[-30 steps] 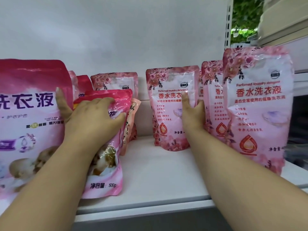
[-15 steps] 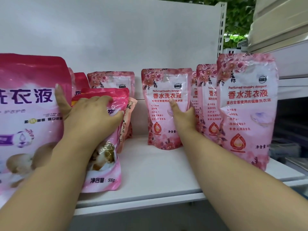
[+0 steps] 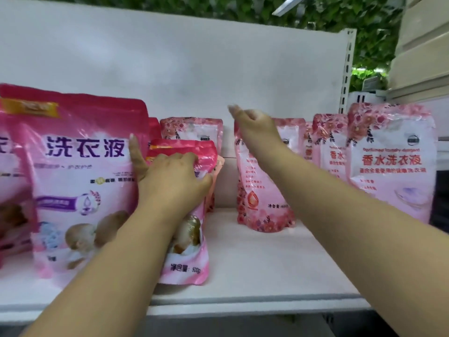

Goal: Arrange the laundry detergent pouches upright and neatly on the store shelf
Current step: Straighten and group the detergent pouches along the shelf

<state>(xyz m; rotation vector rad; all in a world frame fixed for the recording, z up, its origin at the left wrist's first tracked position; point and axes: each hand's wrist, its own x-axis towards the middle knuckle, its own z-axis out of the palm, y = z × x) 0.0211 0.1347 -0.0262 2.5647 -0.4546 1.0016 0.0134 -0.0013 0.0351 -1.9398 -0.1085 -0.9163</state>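
Right hand (image 3: 255, 125): lifted off floral pouch (image 3: 262, 188), fingers loosely curled, empty; left hand (image 3: 173, 178) stayed gripping small pink pouch (image 3: 187, 254)

pink rose-patterned pouches (image 3: 391, 164), white shelf (image 3: 267, 271), seemingly purple-lettered pouch (image 3: 82, 186)

White back panel (image 3: 170, 69), slotted upright (image 3: 346, 69), leafy green wall (image 3: 243, 8)

You are at a shop display: a white shelf (image 3: 255, 276) with slotted upright (image 3: 346, 69), stocked with repeated rows of identical pink detergent pouches (image 3: 391, 166) facing its front edge.
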